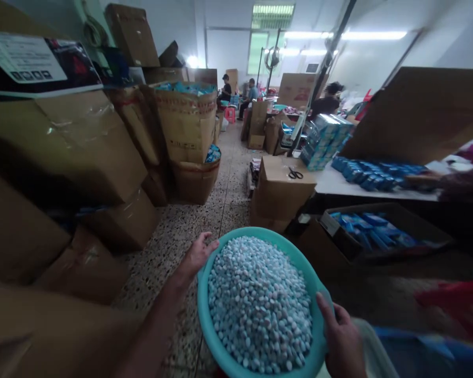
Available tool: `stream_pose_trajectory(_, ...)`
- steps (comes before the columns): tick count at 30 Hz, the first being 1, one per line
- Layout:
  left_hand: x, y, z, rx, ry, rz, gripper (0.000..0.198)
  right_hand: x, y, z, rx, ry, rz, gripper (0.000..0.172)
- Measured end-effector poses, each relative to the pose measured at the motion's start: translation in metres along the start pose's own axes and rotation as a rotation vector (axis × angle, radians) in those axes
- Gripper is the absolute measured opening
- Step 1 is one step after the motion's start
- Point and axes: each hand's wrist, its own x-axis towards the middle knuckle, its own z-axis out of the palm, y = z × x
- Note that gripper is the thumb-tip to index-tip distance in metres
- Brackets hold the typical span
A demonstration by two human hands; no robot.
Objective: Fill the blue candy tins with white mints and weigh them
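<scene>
Basin [203, 302] — round, turquoise, heaped with pale pellets [260, 304] — held at either side by half-closed left hand [198, 254] and right hand [343, 336].

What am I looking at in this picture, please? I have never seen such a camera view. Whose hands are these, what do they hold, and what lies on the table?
There is no machine here. The single picture comes from a camera worn on a person's head, looking forward and down, so the bare hands belong to the wearer. The left hand is at one side of a turquoise basin; the right hand grips the other. The basin is heaped with small pale pieces; I cannot tell what they are. On the table to the right lie blue packets. Scissors lie on a closed carton ahead.
</scene>
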Motion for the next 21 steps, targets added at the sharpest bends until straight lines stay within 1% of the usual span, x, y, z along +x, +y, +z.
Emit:
stream_pose_trajectory(3,0.074,0.026,-0.011,-0.027,0.017,-0.043,0.067,0.068,-0.058,0.057,0.040,-0.060,-0.029,0.064)
stream_pose_trajectory(7,0.174,0.066,-0.033,-0.106,0.114,-0.126,0.072,0.149,-0.147,0.137,0.100,-0.172,-0.112,0.064)
stream_pose_trajectory(9,0.230,0.089,-0.045,-0.124,0.145,-0.138,0.076,0.188,-0.190,0.179,0.132,-0.220,-0.145,0.061)
stream_pose_trajectory(12,0.326,0.121,-0.059,-0.105,0.149,-0.096,0.081,0.251,-0.245,0.246,0.167,-0.251,-0.132,0.060)
stream_pose_trajectory(15,0.430,0.151,-0.064,-0.047,0.171,-0.019,0.082,0.316,-0.299,0.310,0.189,-0.246,-0.105,0.060)
stream_pose_trajectory(18,0.534,0.186,-0.059,-0.003,0.182,0.015,0.080,0.376,-0.363,0.361,0.212,-0.203,-0.098,0.058)
stream_pose_trajectory(21,0.638,0.226,-0.045,0.011,0.144,0.029,0.077,0.437,-0.430,0.401,0.218,-0.130,-0.068,0.058)
